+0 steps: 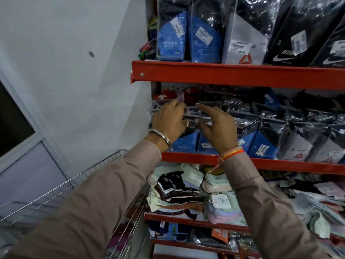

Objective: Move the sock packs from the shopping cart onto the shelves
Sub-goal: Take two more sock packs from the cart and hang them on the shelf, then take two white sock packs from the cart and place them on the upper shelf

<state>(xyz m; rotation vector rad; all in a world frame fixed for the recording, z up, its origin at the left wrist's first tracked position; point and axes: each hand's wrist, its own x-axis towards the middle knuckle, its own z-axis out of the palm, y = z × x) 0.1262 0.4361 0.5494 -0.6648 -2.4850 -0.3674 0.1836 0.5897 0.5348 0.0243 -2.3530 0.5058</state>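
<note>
1. While both hands reach into the second red shelf (pixel 242 161), they meet on the blue-carded Jockey sock packs (pixel 183 144) standing at the shelf's left end, in clear plastic sleeves.
2. At 9 o'clock of that cluster, the left hand (pixel 169 121) curls its fingers over the top of the packs; a steel bangle (pixel 162 137) circles its wrist.
3. At 3 o'clock, just beside it, the right hand (pixel 218 128) has its fingers loosely spread and bent, tips touching the plastic; whether it grips a pack I cannot tell. Orange and yellow threads (pixel 232 153) bind its wrist.
4. At 12 o'clock, the top shelf (pixel 233 74) carries more upright Jockey, Reebok and Nike packs (pixel 291 40).
5. At 6 o'clock, folded loose socks (pixel 218 199) lie stacked on a lower shelf.
6. At 8 o'clock, the wire shopping cart (pixel 61 186) stands against the shelving; its contents are hidden by the sleeves.
</note>
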